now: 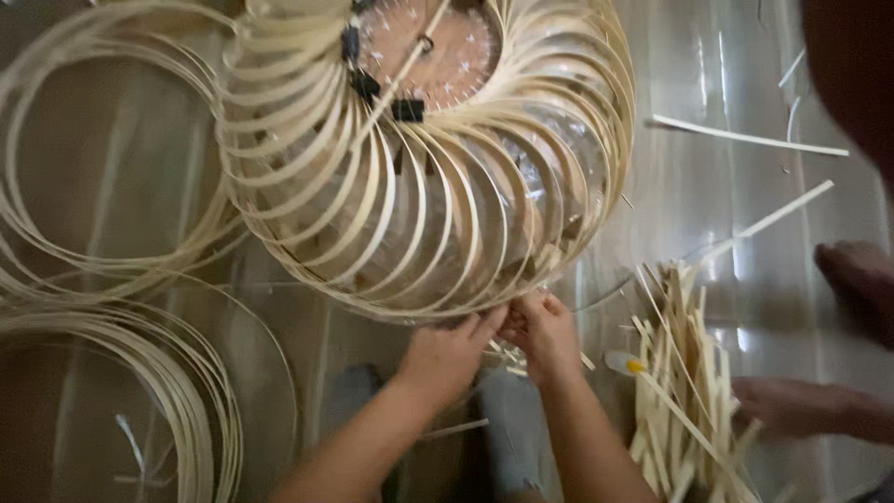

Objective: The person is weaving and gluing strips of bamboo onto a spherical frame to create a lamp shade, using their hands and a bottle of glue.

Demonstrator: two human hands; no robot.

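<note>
Bamboo-strip frame (419, 177) lower rim pinched by both hands: left (447, 354), right (545, 331).

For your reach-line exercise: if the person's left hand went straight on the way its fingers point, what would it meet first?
The left hand points up and right, fingers already at the lower rim of the round pale bamboo-strip frame; that rim comes first, though depth is unclear.

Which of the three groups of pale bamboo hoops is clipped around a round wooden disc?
The big spiral bamboo frame at top centre, which both hands touch at its lower edge. The two loose hoop coils on the left lie flat with nothing inside them.
</note>
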